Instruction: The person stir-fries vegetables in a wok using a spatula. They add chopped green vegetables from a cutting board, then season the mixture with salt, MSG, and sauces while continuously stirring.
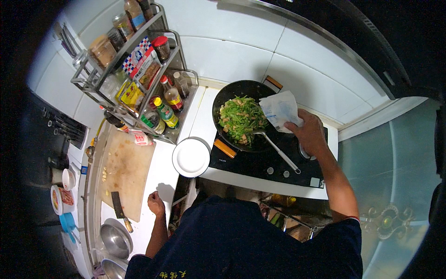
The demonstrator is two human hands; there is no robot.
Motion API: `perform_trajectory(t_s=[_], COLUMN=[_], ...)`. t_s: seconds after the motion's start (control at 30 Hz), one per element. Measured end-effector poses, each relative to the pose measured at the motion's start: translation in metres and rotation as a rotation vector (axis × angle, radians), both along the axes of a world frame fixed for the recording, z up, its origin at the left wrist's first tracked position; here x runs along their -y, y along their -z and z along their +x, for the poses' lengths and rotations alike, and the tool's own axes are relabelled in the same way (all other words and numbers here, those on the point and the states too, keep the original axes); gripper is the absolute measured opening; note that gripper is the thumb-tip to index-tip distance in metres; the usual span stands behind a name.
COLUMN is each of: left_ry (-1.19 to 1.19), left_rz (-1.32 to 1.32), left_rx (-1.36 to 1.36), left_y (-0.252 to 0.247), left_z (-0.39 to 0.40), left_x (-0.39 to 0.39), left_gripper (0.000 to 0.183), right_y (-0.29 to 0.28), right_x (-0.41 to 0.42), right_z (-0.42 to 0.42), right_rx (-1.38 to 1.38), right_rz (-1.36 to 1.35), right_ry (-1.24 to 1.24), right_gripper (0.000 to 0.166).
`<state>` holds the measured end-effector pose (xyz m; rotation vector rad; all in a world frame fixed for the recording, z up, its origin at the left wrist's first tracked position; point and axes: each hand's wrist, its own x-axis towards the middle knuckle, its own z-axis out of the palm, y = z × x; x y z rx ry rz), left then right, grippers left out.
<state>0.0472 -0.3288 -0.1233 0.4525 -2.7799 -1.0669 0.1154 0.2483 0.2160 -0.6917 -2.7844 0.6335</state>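
Observation:
My right hand [308, 132] grips a white plastic packet [280, 111] with blue print, tilted over the right side of a black wok [234, 90]. Chopped green vegetables with pale brown pieces [240, 117] fill the wok's middle. A metal spatula [281, 155] rests in the food, its handle lying across the wok's rim toward me. Curled and holding nothing that I can see, my left hand [156, 203] is over the white counter, right of a cutting board [127, 167]. A white plate [191, 158] with a dark rim sits left of the wok.
A metal rack [174, 134] of bottles and jars stands behind the board. On the board lie a cleaver [117, 205] and garlic-like pieces [104, 173]. Metal bowls [114, 240] are at lower left. The wok stands on a black cooktop [251, 171]; a range hood [348, 42] hangs at upper right.

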Motion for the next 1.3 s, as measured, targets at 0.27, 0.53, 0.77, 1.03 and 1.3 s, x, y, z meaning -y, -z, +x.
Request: perform_trajectory(t_s=[0.27, 0.53, 0.77, 1.03, 1.3], left_ry=[0.020, -0.005, -0.006, 0.049, 0.017], left_rz=[0.018, -0.015, -0.052, 0.005, 0.019], left_rx=[0.019, -0.010, 0.011, -0.034, 0.107], left_y=[-0.014, -0.010, 0.004, -0.003, -0.010], left_z=[0.001, 0.008, 0.001, 0.001, -0.004], left_x=[-0.008, 0.001, 0.009, 0.005, -0.004], left_gripper=[0.031, 0.033, 0.042, 0.039, 0.036], right_y=[0.005, 0.008, 0.021, 0.019, 0.011], right_x=[-0.018, -0.031, -0.042, -0.037, -0.012], right_z=[-0.042, -0.047, -0.054, -0.032, 0.002], right_rx=[0.015, -0.045, -0.109, -0.207, -0.020], right_rz=[0.060, 0.113, 0.149, -0.040, 0.086], right_ry=[0.058, 0.148, 0.196, 0.214, 0.081], right_gripper=[0.053, 0.062, 0.068, 0.063, 0.050])
